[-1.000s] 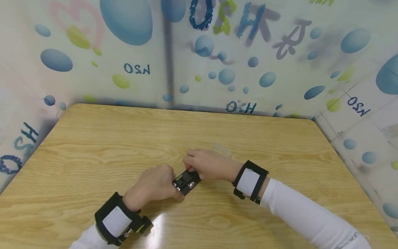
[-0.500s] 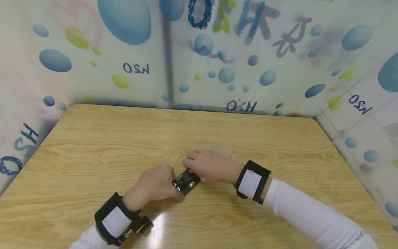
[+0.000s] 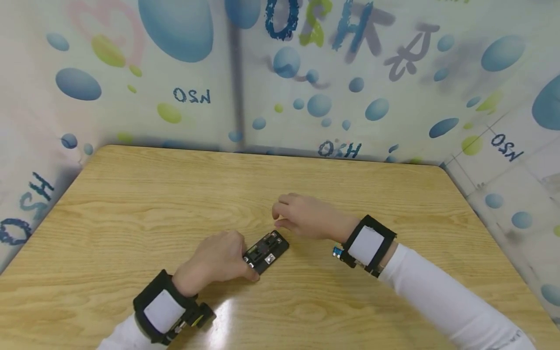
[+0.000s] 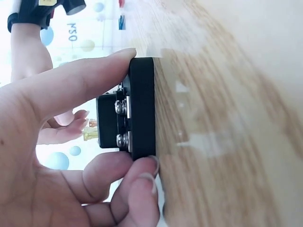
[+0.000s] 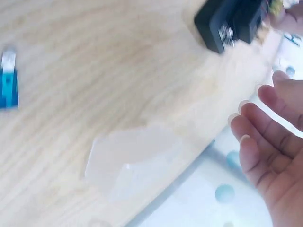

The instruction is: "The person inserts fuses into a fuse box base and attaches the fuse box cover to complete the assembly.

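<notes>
My left hand [image 3: 218, 255] grips the near end of a black rectangular block with screw terminals [image 3: 267, 253] on the tabletop. In the left wrist view the thumb lies along one side of the block's base [image 4: 142, 109] and curled fingers touch the other. Metal screws [image 4: 121, 108] and a raised black part [image 4: 107, 120] show, with small yellow and copper-coloured pieces [image 4: 89, 135] standing out beyond it. My right hand [image 3: 306, 216] hovers just past the block's far end, apart from it. Its fingers [image 5: 255, 142] are loosely bent, with nothing visible between them.
A clear plastic piece [image 5: 128, 165] lies on the wood-grain table [image 3: 175, 194]. A blue connector with a metal end [image 5: 8, 82] lies nearby, and a small red piece [image 4: 121, 4] shows in the left wrist view. Printed walls [image 3: 350, 97] stand behind and beside the table.
My right hand has let go of the block's far end and moved up and to the right, uncovering that end. The left hand and block have stayed put.
</notes>
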The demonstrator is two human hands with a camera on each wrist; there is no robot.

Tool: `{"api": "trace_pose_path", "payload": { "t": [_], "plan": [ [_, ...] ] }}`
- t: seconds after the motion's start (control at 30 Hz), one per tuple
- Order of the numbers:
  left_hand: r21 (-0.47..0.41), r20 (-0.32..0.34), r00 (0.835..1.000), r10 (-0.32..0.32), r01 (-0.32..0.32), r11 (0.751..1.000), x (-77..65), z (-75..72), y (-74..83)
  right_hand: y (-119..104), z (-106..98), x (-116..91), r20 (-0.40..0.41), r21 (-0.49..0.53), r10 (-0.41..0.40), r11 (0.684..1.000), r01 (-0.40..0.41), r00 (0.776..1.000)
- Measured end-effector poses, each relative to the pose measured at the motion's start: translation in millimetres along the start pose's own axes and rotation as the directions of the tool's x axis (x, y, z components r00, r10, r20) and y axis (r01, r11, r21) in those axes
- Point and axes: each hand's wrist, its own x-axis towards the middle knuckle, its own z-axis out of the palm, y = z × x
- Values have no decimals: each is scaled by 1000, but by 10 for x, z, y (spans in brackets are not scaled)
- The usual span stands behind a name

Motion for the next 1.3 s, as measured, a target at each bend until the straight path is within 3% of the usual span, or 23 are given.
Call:
{"api": "trace_pose_path", "payload": {
  "t": [0.43, 0.77, 1.03, 1.3],
  "plan": [
    [17, -4, 1000, 5, -5, 1000, -14, -7, 25, 217, -257, -187, 27, 55, 111, 992, -112, 993],
    [20, -8, 1000, 19, -19, 1000, -33, -9, 26, 333, -256, -326, 92, 73, 218, 972, -225, 972],
    [12, -7, 1000, 7, -7, 1000, -12, 2, 17, 403, -240, -420, 119, 69, 244, 965, -253, 963],
    [10, -8, 1000, 11, -11, 1000, -11, 5, 15, 421, -228, -655, 160, 45, 276, 957, -287, 948]
  ]
}}
